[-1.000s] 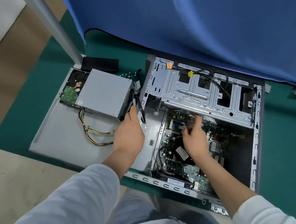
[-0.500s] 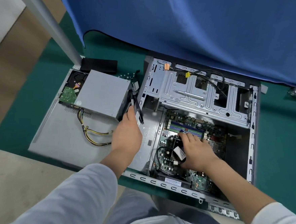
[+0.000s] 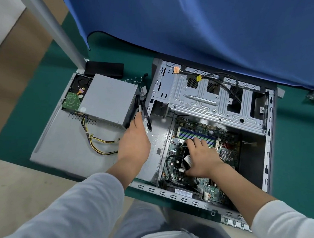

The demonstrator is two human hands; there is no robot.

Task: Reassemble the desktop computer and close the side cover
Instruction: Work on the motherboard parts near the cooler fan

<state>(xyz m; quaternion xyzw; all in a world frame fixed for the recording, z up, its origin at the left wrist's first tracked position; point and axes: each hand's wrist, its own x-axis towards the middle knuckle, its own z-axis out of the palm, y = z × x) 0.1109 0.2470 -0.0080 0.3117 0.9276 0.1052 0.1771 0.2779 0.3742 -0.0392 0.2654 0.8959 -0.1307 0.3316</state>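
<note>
Both arms reach forward from the six o'clock edge in light grey sleeves pushed up past the wrists. The left hand points toward twelve o'clock, back of the hand up, its fingers curled out of sight. The right hand angles toward ten o'clock, palm down, fingers spread and nearly straight, thumb tucked low at eight o'clock.

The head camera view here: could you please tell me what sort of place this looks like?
Probably a repair or assembly workbench, not a home desk. An opened computer case lies on a green mat, its power supply sits out on the removed side cover, and a blue cloth hangs behind.
</note>
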